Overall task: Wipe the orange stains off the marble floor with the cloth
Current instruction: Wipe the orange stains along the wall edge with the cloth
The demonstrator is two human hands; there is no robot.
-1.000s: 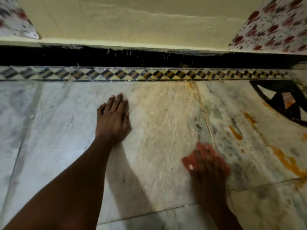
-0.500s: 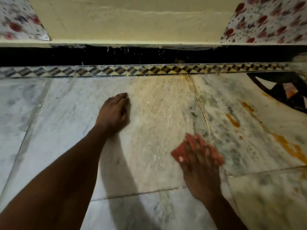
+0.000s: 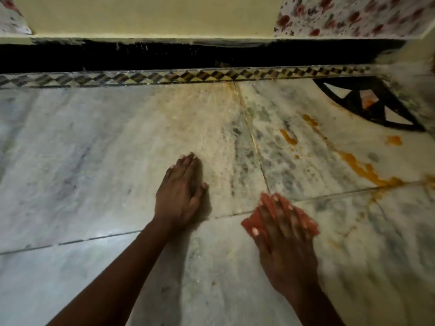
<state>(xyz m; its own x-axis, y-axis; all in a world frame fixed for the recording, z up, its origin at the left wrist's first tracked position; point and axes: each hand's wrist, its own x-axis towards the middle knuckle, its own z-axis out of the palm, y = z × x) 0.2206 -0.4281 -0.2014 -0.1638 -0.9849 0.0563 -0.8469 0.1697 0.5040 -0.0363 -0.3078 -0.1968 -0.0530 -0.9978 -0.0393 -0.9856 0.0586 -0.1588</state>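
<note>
Nearest the camera, both forearms reached forward over the marble floor (image 3: pixel 70 172). The right hand (image 3: pixel 282 234) lay palm down, blurred, its fingers (image 3: pixel 281 211) straight and lying close together, pressing flat on the red cloth (image 3: pixel 253 223). The cloth sat under the fingers and showed past them on both sides and beyond the tips; it lay on the floor just short of a tile joint. Whether the thumb curled round the cloth could not be told.

Just left of it, apart from the cloth, the left hand (image 3: pixel 179 191) rested flat on the marble, fingers straight and together, thumb slightly out.

Farther off and to the right, well apart from the cloth, the orange stains (image 3: pixel 360 168) ran in a streak across the next tile. Beyond them stood a black inlay pattern (image 3: pixel 367 107), then a chequered border strip (image 3: pixel 188 76) along the wall.
</note>
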